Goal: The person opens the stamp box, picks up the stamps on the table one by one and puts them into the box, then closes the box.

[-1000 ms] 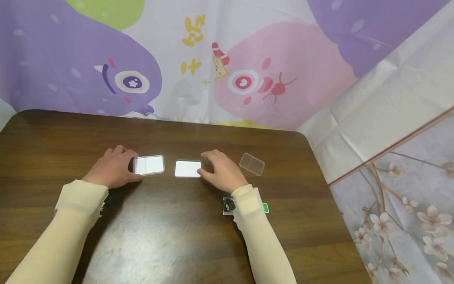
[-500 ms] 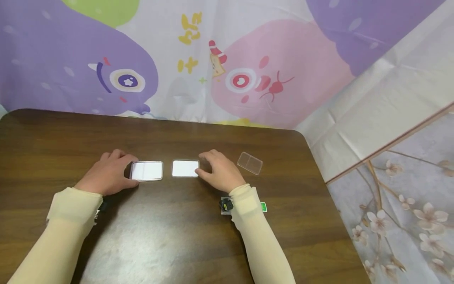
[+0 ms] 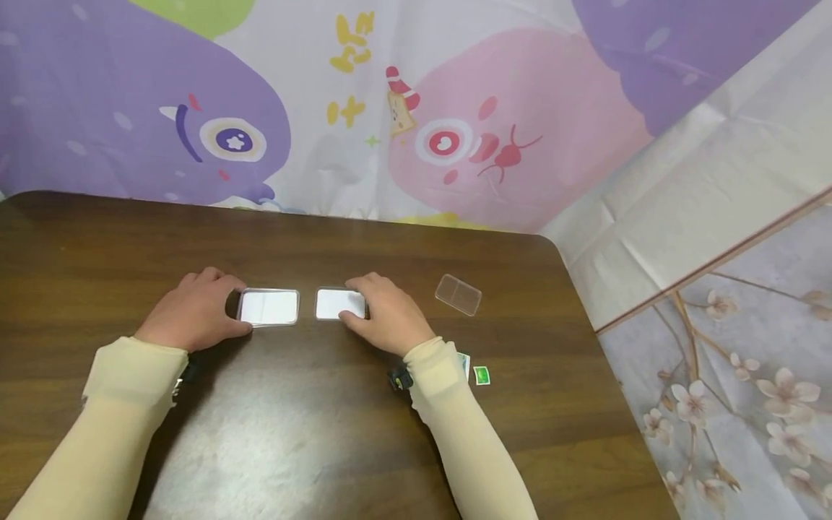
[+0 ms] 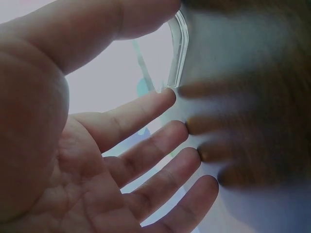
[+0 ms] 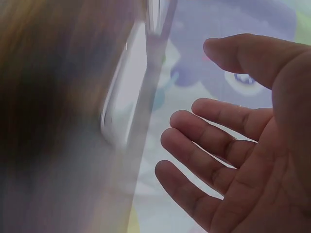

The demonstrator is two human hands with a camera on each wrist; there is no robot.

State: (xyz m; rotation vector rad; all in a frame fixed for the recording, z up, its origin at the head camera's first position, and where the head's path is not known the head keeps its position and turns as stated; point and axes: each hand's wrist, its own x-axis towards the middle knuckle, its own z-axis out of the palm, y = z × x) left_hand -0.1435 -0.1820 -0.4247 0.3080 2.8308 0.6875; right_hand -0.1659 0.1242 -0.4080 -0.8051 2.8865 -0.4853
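Observation:
In the head view, my left hand is at the left end of a clear-rimmed rectangular plastic case with a bright white face. It holds the case between thumb and index finger at opposite edges; the left wrist view shows both tips at its clear edge, the other fingers extended on the table. My right hand overlaps the right end of a second, similar white-faced case. In the right wrist view its fingers are loosely spread with nothing between them, apart from that case.
A transparent rectangular plastic piece lies tilted on the wooden table beyond the right hand. Beside the right sleeve are a small green picture piece and another paper piece, partly hidden by the sleeve. A printed cloth hangs behind the table.
My right hand has moved slightly left over the second case, uncovering more of the paper pieces by the sleeve. The left hand and its case shifted slightly left earlier.

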